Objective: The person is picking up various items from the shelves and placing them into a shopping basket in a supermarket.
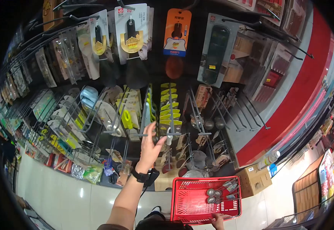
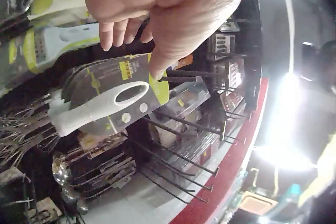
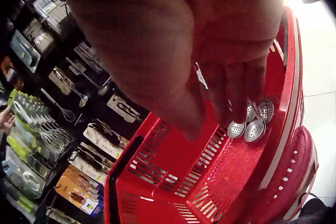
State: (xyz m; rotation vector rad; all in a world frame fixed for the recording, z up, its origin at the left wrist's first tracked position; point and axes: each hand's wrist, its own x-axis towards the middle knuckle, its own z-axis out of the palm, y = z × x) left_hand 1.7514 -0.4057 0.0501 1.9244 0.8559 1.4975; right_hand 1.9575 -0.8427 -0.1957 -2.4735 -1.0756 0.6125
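Note:
In the head view my left hand (image 1: pixel 149 147) reaches up to the hanging rack, fingers extended, beside a row of green-topped packages (image 1: pixel 170 107). Seen from the left wrist, the thumb tip is right at the green edge of a carded whisk (image 2: pixel 113 106) with a white looped handle. The other fingers (image 2: pixel 119 32) stretch out past the card. My right hand (image 1: pixel 217 222) is at the near rim of a red shopping basket (image 1: pixel 206 179). Its fingers hang loosely over the basket in the right wrist view, thumb apart. Several perforated metal skimmers (image 3: pixel 255 129) lie inside.
Metal hooks (image 1: pixel 257 111) jut out from the rack on both sides of the left hand. Carded spatulas (image 1: pixel 131 36) hang above. A cardboard box (image 1: pixel 254 180) stands on the floor right of the basket, and a red-striped panel (image 1: pixel 282 111) borders the rack.

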